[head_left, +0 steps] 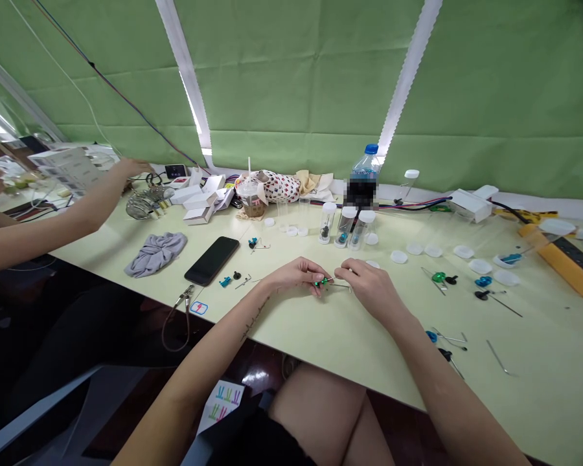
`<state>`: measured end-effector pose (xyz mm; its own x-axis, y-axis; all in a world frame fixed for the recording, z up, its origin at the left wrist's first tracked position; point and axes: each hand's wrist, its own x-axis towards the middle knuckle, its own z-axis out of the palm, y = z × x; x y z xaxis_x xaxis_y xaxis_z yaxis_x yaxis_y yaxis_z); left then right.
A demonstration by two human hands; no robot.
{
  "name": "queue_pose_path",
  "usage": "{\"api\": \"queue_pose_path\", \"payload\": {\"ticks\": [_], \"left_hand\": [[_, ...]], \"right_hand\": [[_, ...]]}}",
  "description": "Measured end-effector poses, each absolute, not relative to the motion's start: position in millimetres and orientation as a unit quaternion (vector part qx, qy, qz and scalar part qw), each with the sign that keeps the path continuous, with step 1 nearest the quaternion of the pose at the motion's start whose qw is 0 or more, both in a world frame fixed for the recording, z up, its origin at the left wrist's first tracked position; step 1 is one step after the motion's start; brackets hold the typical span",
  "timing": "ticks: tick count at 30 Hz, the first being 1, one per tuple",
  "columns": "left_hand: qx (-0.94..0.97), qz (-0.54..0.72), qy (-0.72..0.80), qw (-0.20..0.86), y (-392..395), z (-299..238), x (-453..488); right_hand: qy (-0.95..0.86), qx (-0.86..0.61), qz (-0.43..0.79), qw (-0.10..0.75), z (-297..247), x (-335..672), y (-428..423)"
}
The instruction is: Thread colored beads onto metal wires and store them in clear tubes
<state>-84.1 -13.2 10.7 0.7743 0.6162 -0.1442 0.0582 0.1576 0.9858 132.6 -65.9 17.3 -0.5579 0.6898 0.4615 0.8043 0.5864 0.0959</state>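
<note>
My left hand (298, 275) is closed, pinching a small shiny green metal part (322, 282) between thumb and fingers. Close beside it, my right hand (369, 285) is closed on a thin hex key whose tip meets the green part. Below the fingertips, a thin metal rod (341, 286) with a bent end reaches across the gap between the hands. Left of my left hand lie a small blue metal part (225, 282), a black knob-like piece (237, 275) and thin bent pins (243, 282). Fingers partly hide what I hold.
Clear tubes with white caps (328, 223) stand behind my hands, with loose caps (399, 257) around. Green, blue and black parts (438, 277) lie at right. A phone (212, 261), grey scrunchie (156, 254), drink cup (251, 199), and orange power strip (563, 262) surround. Another person's arm (78, 213) reaches in at left.
</note>
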Motion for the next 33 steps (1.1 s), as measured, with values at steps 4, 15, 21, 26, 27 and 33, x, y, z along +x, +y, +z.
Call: {"api": "queue_pose_path", "payload": {"ticks": [4, 15, 21, 26, 27, 33], "left_hand": [[0.614, 0.2, 0.264, 0.716, -14, 12, -84], [0.572, 0.25, 0.265, 0.735, -12, 12, -85], [0.503, 0.409, 0.283, 0.707, -5, 6, -85], [0.494, 0.428, 0.276, 0.705, -7, 7, -85], [0.495, 0.422, 0.269, 0.71, -9, 8, -84], [0.489, 0.407, 0.261, 0.727, -24, 2, -76]], "right_hand": [[-0.869, -0.433, -0.133, 0.199, 16, 133, -65], [-0.824, -0.437, -0.133, 0.335, 15, 128, -65], [-0.854, -0.493, -0.065, 0.152, 9, 128, -61], [-0.848, -0.528, -0.019, 0.044, 7, 128, -59], [-0.848, -0.529, -0.027, 0.029, 8, 128, -60], [-0.847, -0.518, -0.106, -0.045, 13, 120, -68]]}}
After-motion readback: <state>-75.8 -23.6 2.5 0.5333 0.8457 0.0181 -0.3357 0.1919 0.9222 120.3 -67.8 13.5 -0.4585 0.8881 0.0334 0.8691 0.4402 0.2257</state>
